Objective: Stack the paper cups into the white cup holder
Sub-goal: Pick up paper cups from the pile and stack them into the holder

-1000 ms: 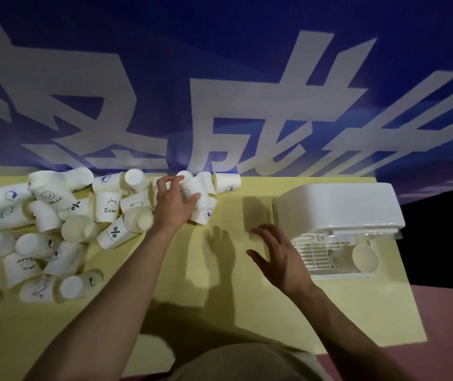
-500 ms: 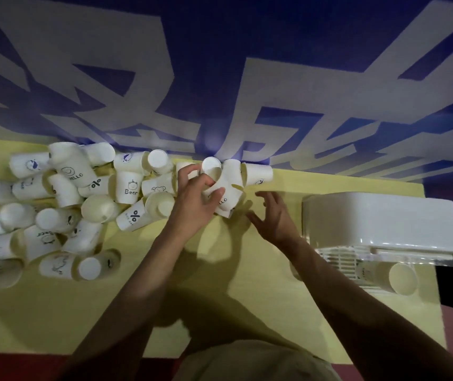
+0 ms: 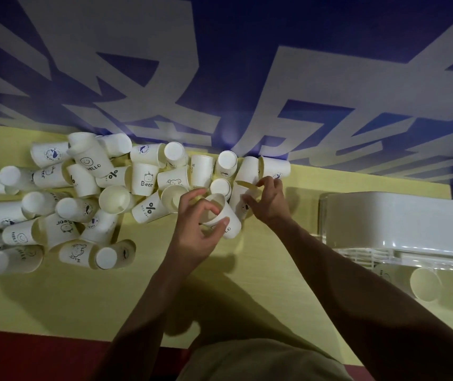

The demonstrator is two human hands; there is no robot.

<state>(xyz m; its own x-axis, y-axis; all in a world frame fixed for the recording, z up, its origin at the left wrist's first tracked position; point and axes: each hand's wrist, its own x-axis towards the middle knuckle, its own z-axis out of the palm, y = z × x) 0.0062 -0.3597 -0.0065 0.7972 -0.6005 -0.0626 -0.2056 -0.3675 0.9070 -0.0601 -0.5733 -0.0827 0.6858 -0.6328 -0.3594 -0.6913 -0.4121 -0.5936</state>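
Observation:
Several white paper cups [image 3: 82,199] with small prints lie tumbled over the left and middle of the yellow table [image 3: 63,303]. My left hand [image 3: 196,229] grips one cup [image 3: 226,220] by its rim, just off the heap's right end. My right hand [image 3: 268,200] pinches the rim of another lying cup [image 3: 243,199] right beside it. The white cup holder [image 3: 401,224] stands at the right, and one cup [image 3: 423,283] lies in it with its mouth toward me.
A blue wall with large white characters [image 3: 247,78] rises straight behind the table's far edge. Bare yellow table top stretches in front of the cup heap toward me. A red floor strip [image 3: 27,356] shows below the near table edge.
My left hand pulled a cup back out of the heap toward me. My right hand moved left from near the holder into the heap and took hold of a cup rim.

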